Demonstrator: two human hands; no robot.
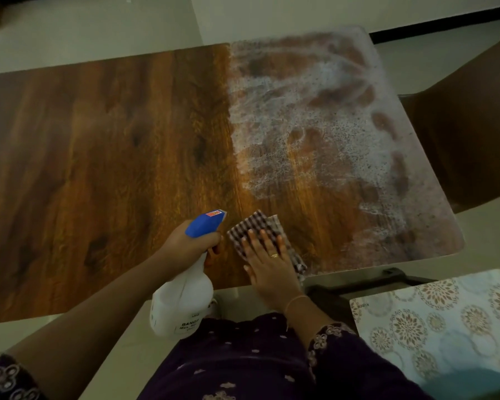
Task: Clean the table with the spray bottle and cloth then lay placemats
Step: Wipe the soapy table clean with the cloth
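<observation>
A dark purple garment [243, 362] with small pale motifs fills the bottom of the view, worn by the person standing at the near edge of a wooden tabletop [98, 140]. The spray bottle [182, 301], white-bodied with a blue trigger head, is gripped around its neck by the left hand [194, 243], fingers closed, the nozzle pointed away across the wood and the body hanging past the tabletop's near edge. Just to its right, a folded checked cloth [260, 226] is pressed flat to the tabletop under the right hand [267, 261], whose fingers are spread wide and laid along the fabric; a ring is seen on one finger and a thin bracelet at the wrist. The left half of the tabletop is shown as bare dark wood grain. The right half is covered by a pale, speckled film of foam [315, 116], marked with curved smears, with a clearer patch just beyond the cloth. A stack of placemats [445, 319], pale with round floral medallions, is seen at lower right, off the tabletop and beside the person. A dark chair [459, 134] is drawn up at the tabletop's right end. Pale floor tiles [98, 27] are visible beyond.
</observation>
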